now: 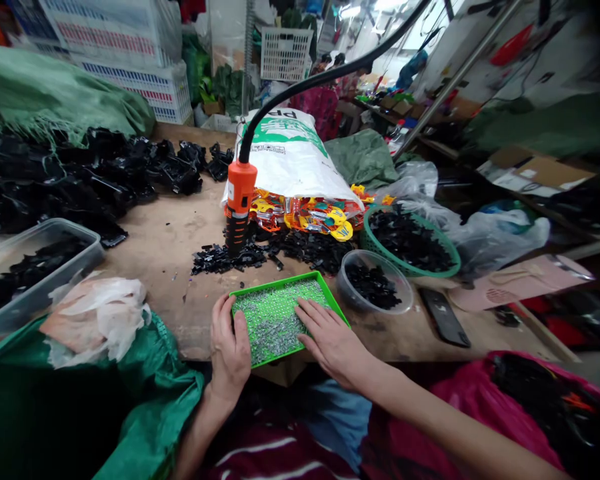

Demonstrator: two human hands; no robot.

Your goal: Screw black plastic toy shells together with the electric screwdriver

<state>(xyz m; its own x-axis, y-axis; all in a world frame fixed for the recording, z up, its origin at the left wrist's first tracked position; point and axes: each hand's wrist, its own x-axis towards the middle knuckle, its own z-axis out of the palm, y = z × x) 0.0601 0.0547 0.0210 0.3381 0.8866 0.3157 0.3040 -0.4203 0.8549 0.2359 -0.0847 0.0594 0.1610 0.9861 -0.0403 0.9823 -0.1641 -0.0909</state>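
Observation:
A bright green shallow tray [274, 283] sits at the front edge of the table, tilted slightly toward me. Many small silver metal pieces [275, 333], apparently screws, lie spread over its dotted bottom, thickest toward the near side. My left hand [230, 347] grips the tray's left edge, thumb over the rim. Flat over the right part of the tray, my right hand [330, 340] has its fingers stretched out, touching the pieces. Behind the tray, an orange and black electric screwdriver [241, 200] hangs upright from a black cable, its tip hidden among small black plastic parts [310, 247].
A white sack [295, 153] spills yellow and orange parts behind. Right stand a clear tub [405, 300], a green basket [453, 267] and a phone [443, 317]. Left are a clear bin [93, 257], black parts [95, 173] and an open green bag [145, 373].

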